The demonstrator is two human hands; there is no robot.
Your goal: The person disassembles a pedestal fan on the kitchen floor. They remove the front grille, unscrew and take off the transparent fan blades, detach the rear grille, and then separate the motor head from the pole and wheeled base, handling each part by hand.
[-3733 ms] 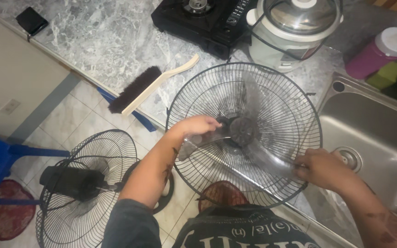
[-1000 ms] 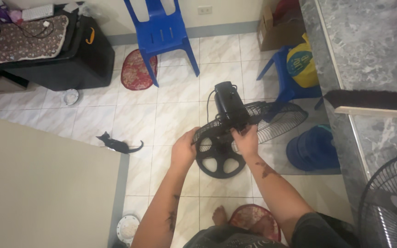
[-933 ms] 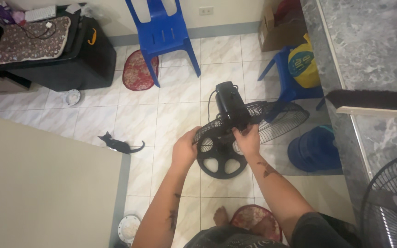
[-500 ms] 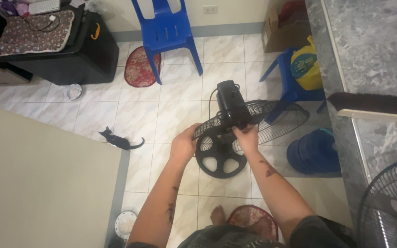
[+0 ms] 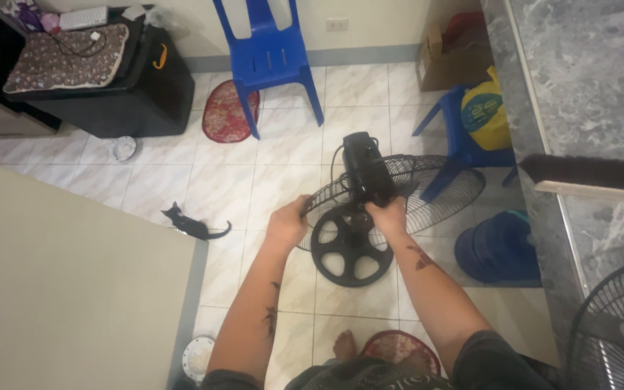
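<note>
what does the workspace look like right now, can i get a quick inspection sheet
surface: pale glossy tiled floor, grey marble counter at right
job's things: black stand fan motor with wire rear guard over its round black spoked base
clutter: long-handled brush and second wire fan guard on counter; blue plastic chair; blue tub; cardboard box; red oval mats
grippers: left hand grips guard rim; right hand holds under motor
cables: cord on patterned cushion
surroundings: small black kitten; person's bare foot
</note>
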